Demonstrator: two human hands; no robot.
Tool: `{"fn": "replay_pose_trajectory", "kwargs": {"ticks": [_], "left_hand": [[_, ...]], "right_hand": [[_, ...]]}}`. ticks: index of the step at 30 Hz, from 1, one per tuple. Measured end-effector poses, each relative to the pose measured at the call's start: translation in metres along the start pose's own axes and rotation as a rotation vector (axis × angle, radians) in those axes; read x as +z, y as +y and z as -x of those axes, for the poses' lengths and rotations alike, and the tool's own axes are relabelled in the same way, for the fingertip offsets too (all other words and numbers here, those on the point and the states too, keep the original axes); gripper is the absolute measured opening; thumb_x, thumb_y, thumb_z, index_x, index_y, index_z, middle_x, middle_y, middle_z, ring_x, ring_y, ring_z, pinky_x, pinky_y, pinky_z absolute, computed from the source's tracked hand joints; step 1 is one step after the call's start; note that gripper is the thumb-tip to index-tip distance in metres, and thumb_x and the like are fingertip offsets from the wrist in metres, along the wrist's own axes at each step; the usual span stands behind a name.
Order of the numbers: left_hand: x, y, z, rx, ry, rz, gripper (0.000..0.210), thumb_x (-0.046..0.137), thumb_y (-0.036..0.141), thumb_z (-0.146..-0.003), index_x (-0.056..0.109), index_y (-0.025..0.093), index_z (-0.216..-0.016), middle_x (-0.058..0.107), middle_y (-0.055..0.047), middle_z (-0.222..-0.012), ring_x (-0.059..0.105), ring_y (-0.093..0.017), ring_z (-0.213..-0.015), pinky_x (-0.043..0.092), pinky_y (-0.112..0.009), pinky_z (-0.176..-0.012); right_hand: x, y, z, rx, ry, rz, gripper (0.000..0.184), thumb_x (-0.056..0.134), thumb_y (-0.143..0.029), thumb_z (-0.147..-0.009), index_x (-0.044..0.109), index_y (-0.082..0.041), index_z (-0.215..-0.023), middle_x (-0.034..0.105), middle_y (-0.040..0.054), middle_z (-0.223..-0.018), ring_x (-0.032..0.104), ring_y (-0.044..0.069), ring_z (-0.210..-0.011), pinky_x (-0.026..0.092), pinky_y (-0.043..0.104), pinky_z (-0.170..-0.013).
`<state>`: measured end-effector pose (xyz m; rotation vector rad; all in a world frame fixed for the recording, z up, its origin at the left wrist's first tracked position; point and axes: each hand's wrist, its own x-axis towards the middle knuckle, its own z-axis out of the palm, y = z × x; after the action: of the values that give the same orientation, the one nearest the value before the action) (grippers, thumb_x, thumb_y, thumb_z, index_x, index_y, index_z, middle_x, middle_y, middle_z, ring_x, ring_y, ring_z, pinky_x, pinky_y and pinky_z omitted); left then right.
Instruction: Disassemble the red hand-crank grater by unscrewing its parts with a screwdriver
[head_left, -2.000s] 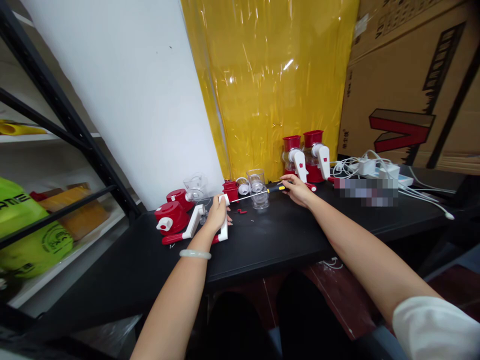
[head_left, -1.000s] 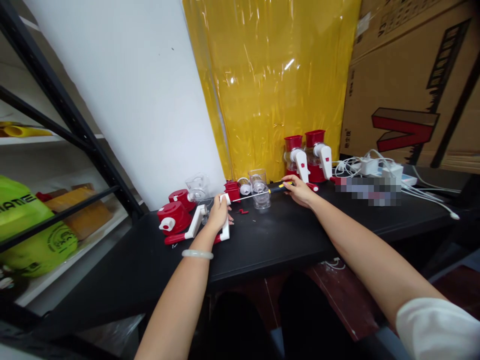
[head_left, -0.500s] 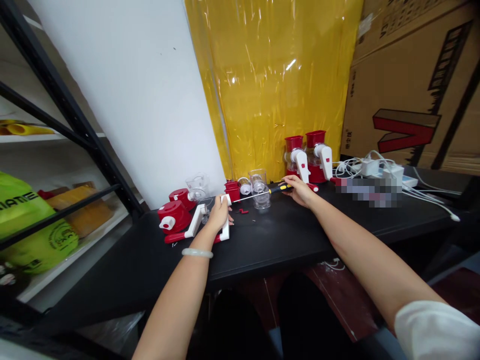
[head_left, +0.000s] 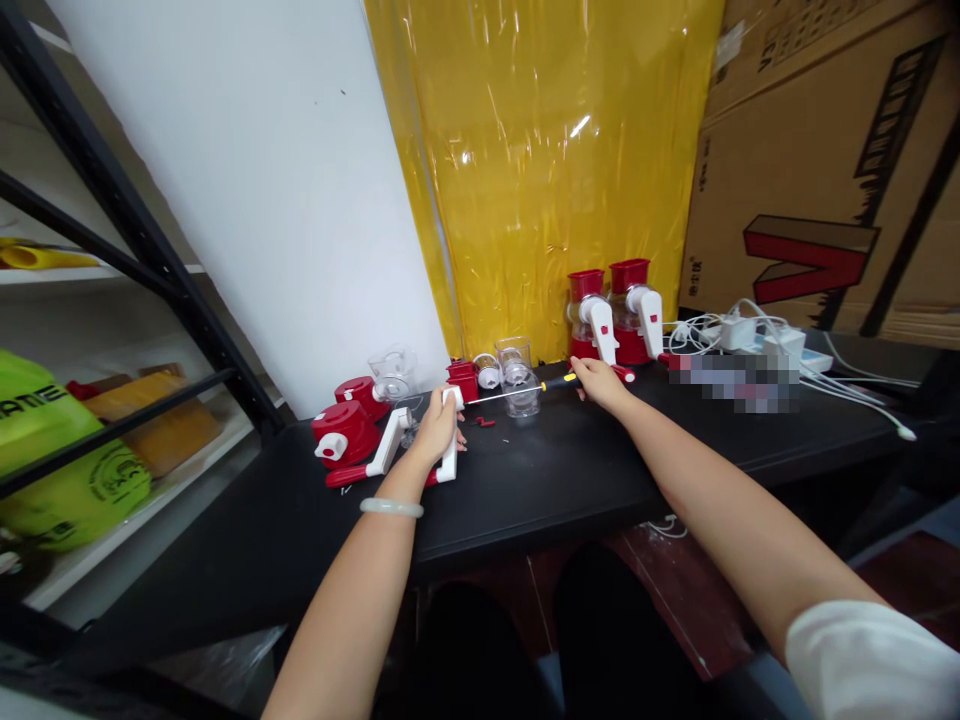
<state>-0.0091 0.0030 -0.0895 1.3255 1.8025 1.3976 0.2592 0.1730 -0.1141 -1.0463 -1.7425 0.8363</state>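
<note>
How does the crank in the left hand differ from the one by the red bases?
The held crank is in the left hand; the loose crank lies on the table. The screwdriver reaches the held crank's white end; no tool meets the loose crank. Both have white arms and red grips.

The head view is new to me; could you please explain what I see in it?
There is no machine: these are a person's two bare hands, filmed by a camera worn on the head, looking forward and down. The left hand has its grip on a white crank. The right hand has its grip on a screwdriver, its thin shaft pointing toward the crank. On the black table are red bases, clear cups and, at the back right, two crank machines.
</note>
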Motion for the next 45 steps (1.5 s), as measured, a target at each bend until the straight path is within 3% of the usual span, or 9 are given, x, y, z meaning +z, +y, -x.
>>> {"fn": "replay_pose_trajectory", "kwargs": {"ticks": [7,16,21,25,32,35,39,45], "left_hand": [[-0.001,-0.002,-0.003,0.003,0.026,0.037,0.033,0.034,0.042,-0.100,0.041,0.023,-0.127,0.053,0.001,-0.079,0.052,-0.010,-0.039,0.048,-0.024,-0.036],[-0.001,-0.001,-0.003,-0.014,0.036,0.010,0.032,0.032,0.044,-0.100,0.039,0.025,-0.125,0.053,0.001,-0.079,0.052,-0.009,-0.041,0.050,-0.024,-0.039],[-0.002,0.000,-0.003,-0.016,0.051,0.025,0.031,0.032,0.043,-0.100,0.039,0.025,-0.124,0.051,0.002,-0.080,0.052,-0.008,-0.040,0.050,-0.024,-0.038],[-0.002,-0.001,-0.004,-0.006,0.068,0.027,0.030,0.032,0.042,-0.100,0.040,0.025,-0.122,0.051,0.002,-0.080,0.052,-0.008,-0.039,0.050,-0.024,-0.037],[-0.002,-0.001,-0.005,-0.013,0.054,0.005,0.030,0.031,0.043,-0.100,0.039,0.025,-0.123,0.051,0.003,-0.080,0.052,-0.008,-0.039,0.050,-0.023,-0.038],[-0.001,-0.001,-0.003,-0.026,0.045,-0.006,0.031,0.032,0.043,-0.100,0.039,0.024,-0.125,0.052,0.002,-0.080,0.053,-0.009,-0.041,0.050,-0.024,-0.037],[0.000,0.000,-0.002,-0.029,0.037,-0.004,0.034,0.033,0.042,-0.100,0.038,0.023,-0.128,0.053,0.000,-0.080,0.054,-0.011,-0.041,0.049,-0.025,-0.036],[0.000,0.004,0.002,0.000,0.030,0.014,0.034,0.034,0.042,-0.101,0.041,0.023,-0.129,0.053,0.001,-0.078,0.052,-0.009,-0.041,0.048,-0.023,-0.038]], "right_hand": [[0.005,0.006,-0.005,0.007,-0.063,-0.225,0.040,0.055,-0.063,-0.086,0.055,-0.023,-0.080,0.049,-0.0042,-0.047,0.042,0.012,-0.038,0.030,0.025,-0.041],[0.011,0.005,-0.008,0.017,-0.038,-0.518,0.038,0.073,-0.052,-0.072,0.054,-0.023,-0.088,0.056,-0.0029,-0.082,0.052,0.008,-0.059,0.040,0.021,-0.047],[0.010,0.007,-0.007,0.065,-0.101,-0.584,0.039,0.077,-0.046,-0.070,0.058,-0.024,-0.095,0.058,-0.0028,-0.081,0.051,0.009,-0.057,0.042,0.023,-0.050],[0.006,0.006,-0.005,0.084,-0.147,-0.648,0.037,0.079,-0.037,-0.069,0.061,-0.024,-0.099,0.061,-0.0001,-0.085,0.059,0.012,-0.067,0.044,0.024,-0.056],[-0.001,-0.002,0.000,0.073,-0.204,-0.791,0.048,0.080,-0.022,-0.058,0.062,-0.028,-0.102,0.063,-0.0023,-0.087,0.060,0.014,-0.078,0.048,0.027,-0.068],[0.001,-0.004,-0.001,0.079,-0.193,-0.764,0.040,0.078,-0.026,-0.062,0.059,-0.027,-0.098,0.065,-0.0014,-0.089,0.062,0.015,-0.081,0.049,0.029,-0.070],[0.007,-0.001,-0.004,0.098,-0.064,-0.540,0.022,0.065,-0.043,-0.082,0.054,-0.024,-0.089,0.064,-0.0006,-0.079,0.063,0.015,-0.069,0.049,0.028,-0.061],[0.006,0.007,-0.006,0.037,-0.032,-0.089,0.035,0.044,-0.052,-0.097,0.054,-0.021,-0.082,0.053,-0.0034,-0.049,0.048,0.011,-0.041,0.036,0.024,-0.046]]}}
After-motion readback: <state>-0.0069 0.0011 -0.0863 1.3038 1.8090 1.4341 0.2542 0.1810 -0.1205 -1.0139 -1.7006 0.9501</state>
